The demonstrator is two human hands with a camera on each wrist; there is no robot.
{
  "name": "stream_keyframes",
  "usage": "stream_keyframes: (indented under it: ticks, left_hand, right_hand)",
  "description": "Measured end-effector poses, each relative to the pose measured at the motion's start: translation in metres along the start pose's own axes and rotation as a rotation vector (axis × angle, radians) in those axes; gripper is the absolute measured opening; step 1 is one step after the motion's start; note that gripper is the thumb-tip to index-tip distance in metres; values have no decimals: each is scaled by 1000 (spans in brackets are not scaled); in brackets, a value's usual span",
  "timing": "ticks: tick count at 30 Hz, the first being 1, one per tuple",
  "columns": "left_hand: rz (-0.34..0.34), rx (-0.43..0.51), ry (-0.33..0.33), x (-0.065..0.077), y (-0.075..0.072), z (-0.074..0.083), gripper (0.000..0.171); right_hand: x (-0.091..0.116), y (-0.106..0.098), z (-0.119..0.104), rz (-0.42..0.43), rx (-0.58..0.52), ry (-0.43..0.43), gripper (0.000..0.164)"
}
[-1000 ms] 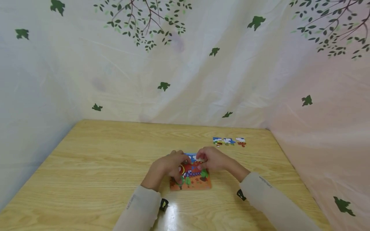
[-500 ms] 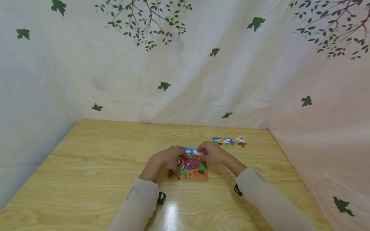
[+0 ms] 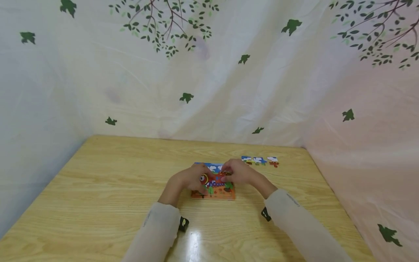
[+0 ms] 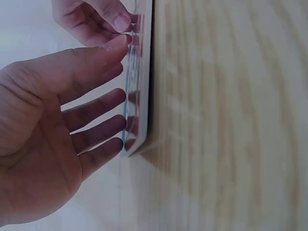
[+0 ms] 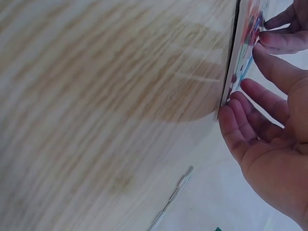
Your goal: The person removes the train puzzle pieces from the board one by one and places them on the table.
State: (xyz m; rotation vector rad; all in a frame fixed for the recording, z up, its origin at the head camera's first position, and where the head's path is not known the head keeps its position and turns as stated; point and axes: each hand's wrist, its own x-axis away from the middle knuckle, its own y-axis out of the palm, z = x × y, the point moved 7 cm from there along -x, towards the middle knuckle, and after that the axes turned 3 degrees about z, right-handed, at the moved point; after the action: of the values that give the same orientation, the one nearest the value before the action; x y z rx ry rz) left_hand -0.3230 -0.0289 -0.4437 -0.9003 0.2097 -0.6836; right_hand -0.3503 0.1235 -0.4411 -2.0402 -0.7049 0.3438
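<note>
A flat jigsaw puzzle (image 3: 217,195) with a red train, blue sky and orange ground lies on the wooden table. My left hand (image 3: 187,179) spans its left side, thumb near the front and fingers toward the back. In the left wrist view the left fingers (image 4: 96,107) are nearly straight, their tips on the puzzle's face. My right hand (image 3: 242,172) is at the upper right part of the puzzle. Its thumb and forefinger pinch a small puzzle piece (image 3: 225,174), mostly covered by the fingers. In the right wrist view the other right fingers (image 5: 235,130) rest along the puzzle's edge.
Several loose puzzle pieces (image 3: 258,160) in blue, white and red lie in a row behind my right hand. A pale curtain (image 3: 209,116) with green leaf prints rises along the table's back and sides. The wooden table (image 3: 114,189) spreads around the puzzle.
Both hands and the puzzle have shifted away from me across the table. The whitish piece at my right fingertips, tilted before, now sits lower, close against the puzzle.
</note>
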Motion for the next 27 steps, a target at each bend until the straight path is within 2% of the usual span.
stream_keyframes:
  ticks: [4,11,19,27]
  left_hand:
    - [18,-6,32,3,0,8,51]
    - [18,1,-31,4,9,5,58]
    - [75,-11,-92,8,8,-1,58]
    - [77,-76,-101,9,9,-2,63]
  right_hand:
    - [2,2,-6,-35,4,-57,25]
    - [0,5,4,-57,-47,16,31]
    - [-2,8,9,-90,-82,77,30]
    - [-2,9,13,-105,-87,102,30]
